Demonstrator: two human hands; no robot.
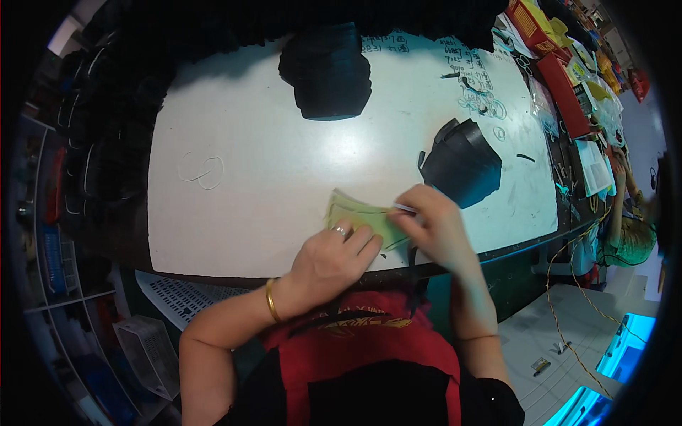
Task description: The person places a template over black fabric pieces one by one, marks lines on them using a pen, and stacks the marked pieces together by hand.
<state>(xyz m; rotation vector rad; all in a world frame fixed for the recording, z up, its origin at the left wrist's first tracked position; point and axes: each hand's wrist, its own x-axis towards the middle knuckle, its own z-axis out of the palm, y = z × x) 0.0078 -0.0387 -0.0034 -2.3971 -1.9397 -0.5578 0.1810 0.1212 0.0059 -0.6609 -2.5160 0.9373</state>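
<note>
On the white tabletop [234,227] in the head view, the green piece [381,224] was pressed down beneath the unclenched left hand [330,257]; a slim pale tool [406,208] was pinched in the right hand [437,224]. By slackened pressure, the piece could be skewed.

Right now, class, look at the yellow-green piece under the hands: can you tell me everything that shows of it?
The yellow-green piece looks thin and flat, with a curved upper edge and darker lines near that edge. Whether it is card, plastic or cloth is unclear. It lies on the white tabletop near its front edge. The left hand rests its fingers on it, hiding part; the right hand, pinching a slim pale object, is at its right end.
</note>
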